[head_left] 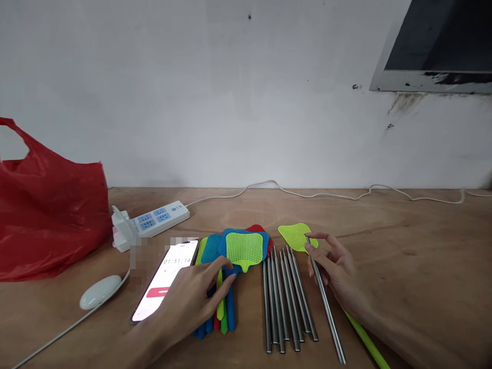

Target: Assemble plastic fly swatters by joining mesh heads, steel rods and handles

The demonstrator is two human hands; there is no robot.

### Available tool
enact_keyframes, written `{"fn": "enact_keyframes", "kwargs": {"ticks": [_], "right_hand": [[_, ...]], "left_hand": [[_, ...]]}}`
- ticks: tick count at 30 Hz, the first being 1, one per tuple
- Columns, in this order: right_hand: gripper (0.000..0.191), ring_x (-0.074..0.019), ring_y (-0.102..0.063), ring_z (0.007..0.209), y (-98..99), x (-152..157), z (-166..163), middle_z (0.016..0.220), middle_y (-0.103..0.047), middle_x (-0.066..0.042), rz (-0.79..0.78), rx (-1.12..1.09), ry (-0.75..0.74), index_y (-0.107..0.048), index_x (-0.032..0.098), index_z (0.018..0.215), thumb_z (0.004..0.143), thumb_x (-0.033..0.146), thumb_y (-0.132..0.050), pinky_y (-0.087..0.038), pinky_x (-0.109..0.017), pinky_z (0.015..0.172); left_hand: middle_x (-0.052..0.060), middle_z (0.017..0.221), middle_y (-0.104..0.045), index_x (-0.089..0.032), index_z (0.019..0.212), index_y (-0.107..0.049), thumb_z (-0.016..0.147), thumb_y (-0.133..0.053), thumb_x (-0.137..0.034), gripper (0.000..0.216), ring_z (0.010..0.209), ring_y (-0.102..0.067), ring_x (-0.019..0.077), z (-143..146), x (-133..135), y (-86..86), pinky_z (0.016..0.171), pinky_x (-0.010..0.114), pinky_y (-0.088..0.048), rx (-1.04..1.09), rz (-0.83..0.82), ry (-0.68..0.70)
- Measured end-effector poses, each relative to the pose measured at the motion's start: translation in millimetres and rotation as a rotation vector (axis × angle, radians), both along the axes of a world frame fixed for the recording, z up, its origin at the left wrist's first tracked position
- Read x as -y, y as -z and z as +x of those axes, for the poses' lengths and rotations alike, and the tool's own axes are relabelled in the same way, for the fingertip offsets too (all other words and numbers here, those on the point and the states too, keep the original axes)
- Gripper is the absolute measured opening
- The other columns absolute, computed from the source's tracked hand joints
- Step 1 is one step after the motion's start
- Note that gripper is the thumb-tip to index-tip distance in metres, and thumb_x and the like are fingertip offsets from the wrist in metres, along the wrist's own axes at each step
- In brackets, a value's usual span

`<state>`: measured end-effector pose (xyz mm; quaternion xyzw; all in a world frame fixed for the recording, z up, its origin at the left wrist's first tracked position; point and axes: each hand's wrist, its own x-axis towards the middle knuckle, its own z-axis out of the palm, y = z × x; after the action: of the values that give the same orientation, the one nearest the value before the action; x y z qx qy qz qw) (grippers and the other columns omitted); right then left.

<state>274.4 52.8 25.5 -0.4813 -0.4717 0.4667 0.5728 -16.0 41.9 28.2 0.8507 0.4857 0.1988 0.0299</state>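
Observation:
My left hand [202,289] rests over a pile of plastic fly swatters, its thumb and fingers apart. A yellow-green fly swatter head [244,247] lies on top of a blue swatter [265,238] there. Blue, red and green handles [230,307] stick out below. In my right hand [334,264] is a slim metal rod [326,302], pinched near its upper end and slanting down to the right. Behind its tip lies another yellow-green swatter head [295,236]. Between my hands several metal rods [284,302] lie side by side. A yellow-green handle [367,341] passes under my right forearm.
A lit phone [172,264] showing a timer lies left of the pile. Further left are a white power strip [165,218], a white mouse-shaped device [100,292] with a cable, and a red plastic bag [54,210]. A thin white cable [323,195] runs along the wall.

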Motion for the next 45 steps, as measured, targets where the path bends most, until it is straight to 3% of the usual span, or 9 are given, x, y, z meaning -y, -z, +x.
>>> {"fn": "enact_keyframes", "kwargs": {"ticks": [5, 12, 16, 23, 29, 32, 38, 42, 45], "right_hand": [[0.042, -0.0110, -0.039, 0.036, 3.0, -10.0, 9.2, 0.040, -0.048, 0.010, 0.043, 0.218, -0.041, -0.060, 0.023, 0.093, 0.073, 0.057, -0.075, -0.026, -0.022, 0.040], [0.036, -0.0144, -0.043, 0.038, 14.2, -18.5, 13.6, 0.041, -0.045, 0.010, 0.116, 0.442, 0.003, -0.063, 0.023, 0.095, 0.079, 0.056, -0.064, -0.029, -0.026, 0.045], [0.031, -0.0138, -0.036, 0.039, 19.2, -19.8, 14.7, 0.042, -0.039, 0.010, 0.173, 0.603, 0.058, -0.066, 0.022, 0.095, 0.081, 0.049, -0.060, -0.025, -0.027, 0.047], [0.019, -0.0169, -0.047, 0.044, 24.8, -25.7, 25.3, 0.047, -0.053, 0.005, 0.259, 0.912, 0.093, -0.067, 0.025, 0.084, 0.086, 0.038, -0.054, -0.028, -0.029, 0.051], [0.020, -0.0236, -0.061, 0.057, 14.5, -23.8, 35.5, 0.061, -0.066, -0.004, 0.111, 1.458, 0.142, -0.058, 0.024, 0.070, 0.086, 0.034, -0.052, -0.021, -0.030, 0.052], [0.026, -0.0280, -0.067, 0.065, 7.9, -17.2, 34.9, 0.072, -0.072, -0.009, -0.022, 1.618, 0.110, -0.057, 0.023, 0.068, 0.090, 0.034, -0.049, -0.018, -0.032, 0.052], [0.017, -0.0323, -0.071, 0.075, 5.7, -15.2, 31.8, 0.082, -0.074, -0.013, -0.111, 1.714, 0.059, -0.063, 0.018, 0.085, 0.090, 0.023, -0.047, -0.019, -0.033, 0.052], [0.015, -0.0323, -0.071, 0.074, 6.7, -19.7, 33.9, 0.079, -0.073, -0.013, -0.147, 1.757, 0.121, -0.061, 0.017, 0.085, 0.090, 0.023, -0.048, -0.019, -0.032, 0.052], [0.014, -0.0277, -0.067, 0.066, 9.5, -23.6, 37.9, 0.072, -0.069, -0.010, -0.127, 1.669, 0.148, -0.057, 0.019, 0.079, 0.089, 0.021, -0.048, -0.019, -0.032, 0.053]], "left_hand": [[0.003, 0.094, -0.067, -0.025, 0.101, -0.059, 0.101, -0.040, -0.035, 0.021, 0.074, -0.065, 0.0198, 0.6, 1.5, -1.9, 0.060, 0.027, -0.044, 0.049, 0.091, 0.081], [0.004, 0.096, -0.065, -0.025, 0.102, -0.060, 0.101, -0.041, -0.032, 0.020, 0.079, -0.064, 0.0194, 1.3, 0.5, -1.7, 0.063, 0.027, -0.048, 0.075, 0.086, 0.110], [0.005, 0.098, -0.064, -0.024, 0.103, -0.060, 0.101, -0.041, -0.030, 0.020, 0.084, -0.064, 0.0203, 0.9, 1.2, -1.7, 0.068, 0.029, -0.051, 0.080, 0.083, 0.141], [0.005, 0.098, -0.063, -0.023, 0.102, -0.058, 0.101, -0.040, -0.026, 0.018, 0.087, -0.063, 0.0214, 0.9, 2.1, -0.8, 0.071, 0.031, -0.050, 0.067, 0.072, 0.160], [0.006, 0.097, -0.061, -0.022, 0.100, -0.057, 0.101, -0.042, -0.023, 0.015, 0.087, -0.061, 0.0222, 2.8, 2.1, -0.3, 0.074, 0.033, -0.048, 0.080, 0.082, 0.194], [0.005, 0.096, -0.061, -0.022, 0.099, -0.057, 0.101, -0.042, -0.022, 0.016, 0.087, -0.059, 0.0223, 3.1, 2.5, -0.1, 0.075, 0.034, -0.047, 0.091, 0.082, 0.200], [0.005, 0.096, -0.060, -0.021, 0.098, -0.058, 0.101, -0.041, -0.022, 0.017, 0.086, -0.058, 0.0219, 3.6, 1.9, 0.2, 0.074, 0.034, -0.047, 0.102, 0.074, 0.195], [0.005, 0.095, -0.060, -0.021, 0.097, -0.058, 0.101, -0.040, -0.023, 0.019, 0.085, -0.058, 0.0219, 3.7, 3.0, -0.5, 0.073, 0.034, -0.047, 0.110, 0.092, 0.206], [0.005, 0.093, -0.060, -0.021, 0.096, -0.058, 0.101, -0.040, -0.022, 0.019, 0.084, -0.057, 0.0219, 3.6, 4.3, -1.3, 0.073, 0.034, -0.047, 0.112, 0.097, 0.207]]}}
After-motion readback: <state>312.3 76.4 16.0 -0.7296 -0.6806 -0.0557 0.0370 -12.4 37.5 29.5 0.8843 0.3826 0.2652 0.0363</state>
